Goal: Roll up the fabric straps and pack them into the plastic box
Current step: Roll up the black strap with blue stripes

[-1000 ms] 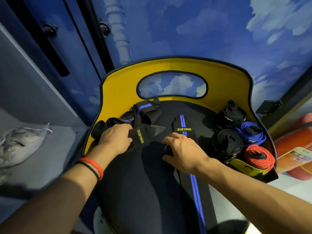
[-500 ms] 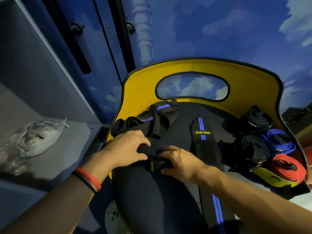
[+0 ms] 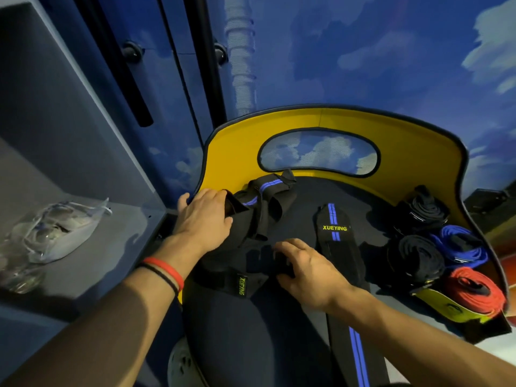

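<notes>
Fingers (image 3: pixel 219 198) of the left hand (image 3: pixel 205 219) lie nearly straight, pressing the heaped black strap (image 3: pixel 262 216). Right hand (image 3: pixel 307 272) curls, pinching a black strap fold (image 3: pixel 251 261). Both straps lie on the yellow-backed chair (image 3: pixel 237 152), beside the flat XUEYING strap (image 3: pixel 339 247) and four rolled straps (image 3: pixel 418 258) at its right edge.
</notes>
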Motion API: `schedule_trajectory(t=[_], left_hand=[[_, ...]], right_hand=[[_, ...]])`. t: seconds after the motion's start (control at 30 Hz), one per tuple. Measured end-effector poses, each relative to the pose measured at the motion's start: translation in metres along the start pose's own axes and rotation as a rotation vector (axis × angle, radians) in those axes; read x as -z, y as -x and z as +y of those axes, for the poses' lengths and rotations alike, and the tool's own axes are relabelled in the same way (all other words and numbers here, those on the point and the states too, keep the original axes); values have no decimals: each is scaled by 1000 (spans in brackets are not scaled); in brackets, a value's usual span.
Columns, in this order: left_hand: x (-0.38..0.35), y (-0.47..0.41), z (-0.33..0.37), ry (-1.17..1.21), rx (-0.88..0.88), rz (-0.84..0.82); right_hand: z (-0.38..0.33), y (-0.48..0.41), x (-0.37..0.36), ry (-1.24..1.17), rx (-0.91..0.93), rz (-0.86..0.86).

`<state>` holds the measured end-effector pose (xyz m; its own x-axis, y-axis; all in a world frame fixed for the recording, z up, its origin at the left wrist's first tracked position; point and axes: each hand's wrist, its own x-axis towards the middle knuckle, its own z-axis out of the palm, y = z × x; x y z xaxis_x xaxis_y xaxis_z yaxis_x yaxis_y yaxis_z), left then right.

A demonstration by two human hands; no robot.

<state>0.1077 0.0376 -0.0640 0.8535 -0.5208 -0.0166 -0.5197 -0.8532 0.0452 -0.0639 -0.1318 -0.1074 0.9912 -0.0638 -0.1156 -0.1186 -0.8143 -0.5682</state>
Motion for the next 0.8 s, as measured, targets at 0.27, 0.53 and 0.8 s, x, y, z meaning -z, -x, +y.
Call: schedule_trajectory(t=[0.27,0.53,0.8], left_hand=[[18,45,61,80,-285,244],[-10,86,92,95,-548,169],[-5,44,75,628,-100,140]], right_hand=[[-15,-24,32,-1193,-467,158],[8,-19,40,-1419,-638,169],[15,-16,33,-1403,-561,-26]])
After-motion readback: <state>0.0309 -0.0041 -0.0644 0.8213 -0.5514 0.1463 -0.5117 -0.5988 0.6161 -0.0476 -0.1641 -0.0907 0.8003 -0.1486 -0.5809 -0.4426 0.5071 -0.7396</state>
